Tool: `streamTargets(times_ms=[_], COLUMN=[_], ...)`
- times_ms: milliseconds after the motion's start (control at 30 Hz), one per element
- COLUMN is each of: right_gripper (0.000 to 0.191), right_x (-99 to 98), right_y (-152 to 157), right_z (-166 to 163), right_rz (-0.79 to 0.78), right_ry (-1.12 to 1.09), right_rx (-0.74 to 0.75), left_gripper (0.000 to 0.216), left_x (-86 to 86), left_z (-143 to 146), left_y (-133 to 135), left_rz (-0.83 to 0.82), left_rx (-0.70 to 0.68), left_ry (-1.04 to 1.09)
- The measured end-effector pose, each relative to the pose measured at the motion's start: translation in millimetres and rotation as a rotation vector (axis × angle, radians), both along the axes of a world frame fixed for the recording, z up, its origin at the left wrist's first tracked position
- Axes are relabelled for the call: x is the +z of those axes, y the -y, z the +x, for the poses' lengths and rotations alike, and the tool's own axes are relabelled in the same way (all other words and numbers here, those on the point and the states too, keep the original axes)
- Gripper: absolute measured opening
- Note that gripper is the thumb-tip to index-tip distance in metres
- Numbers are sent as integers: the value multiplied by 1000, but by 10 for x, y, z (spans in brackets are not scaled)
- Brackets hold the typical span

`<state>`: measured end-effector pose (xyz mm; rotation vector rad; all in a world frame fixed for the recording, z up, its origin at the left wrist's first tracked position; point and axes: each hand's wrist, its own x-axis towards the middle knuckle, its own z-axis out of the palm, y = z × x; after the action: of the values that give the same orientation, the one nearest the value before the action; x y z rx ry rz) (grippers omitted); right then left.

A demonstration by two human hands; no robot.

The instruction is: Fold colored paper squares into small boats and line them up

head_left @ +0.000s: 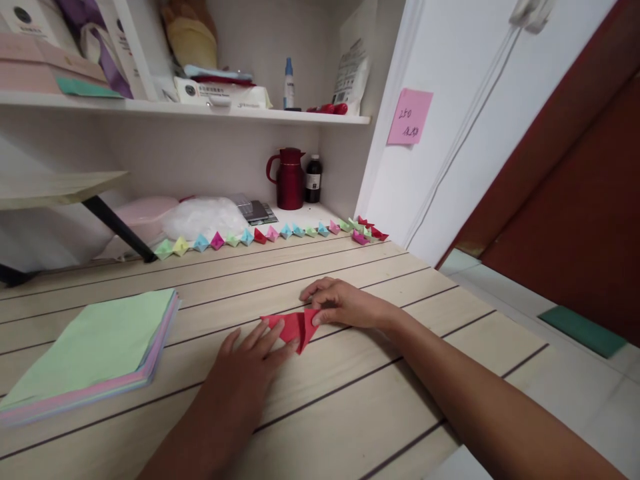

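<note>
Nearest the camera, 2 bare forearms (450, 373) reach in over a striped tabletop (350, 400). On the left lies a stack of coloured paper (100, 347), pale green uppermost. The left hand (253, 353) is palm down, fingers loosely spread, tips resting on the paper rather than gripping it. The right hand (345, 305) has its fingers bent, thumb against the paper's right corner; whether a fingertip closes on it from behind, I cannot tell. The red paper (287, 328) lies on the tabletop between the 2 hands, partly folded, its right flap raised. Beyond stands a row of small folded paper boats (217, 241).

The step in hand looks like turning that flap; the next move would call for lining up its edge and pressing the crease flat.
</note>
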<state>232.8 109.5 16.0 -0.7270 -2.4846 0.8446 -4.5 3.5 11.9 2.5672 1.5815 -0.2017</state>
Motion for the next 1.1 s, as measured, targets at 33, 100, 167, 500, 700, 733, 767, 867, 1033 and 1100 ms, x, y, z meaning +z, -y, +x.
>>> streamTargets(times_ms=[33,100,167,500,700,733,767,867,1033,1100], right_gripper=[17,19,19,21,29,34,37,31,62,64], right_x=[-12,-32,-46,-110,-178,-179,-176,-139,-104,-116], right_y=[1,8,19,54,-20,-50,-78,-113,-14,-5], right_z=[-13,-43,-74,-177,-138,-105,-68,11,-34,-47], right_rz=[16,48,71,170,177,180,179,130,102,115], right_ry=[-2,-2,4,90,96,100,106,66,76,180], right_rx=[-17,-41,-70,-193,-313,-362,-422,-557,-301,-310], left_gripper=[79,81,80,82,74,73,73,76,79,83], left_x=[-1,-13,-39,-91,-67,-62,-57,-47,-36,-23], left_z=[-5,-18,-32,-7,50,56,61,72,77,69], left_y=[-5,-16,-24,-2,2,2,3,13,26,22], left_rz=[-6,-5,15,53,54,61,68,81,97,41], left_rx=[1,5,12,53,34,39,44,48,67,72], left_ry=[12,43,69,86,9,8,9,6,30,30])
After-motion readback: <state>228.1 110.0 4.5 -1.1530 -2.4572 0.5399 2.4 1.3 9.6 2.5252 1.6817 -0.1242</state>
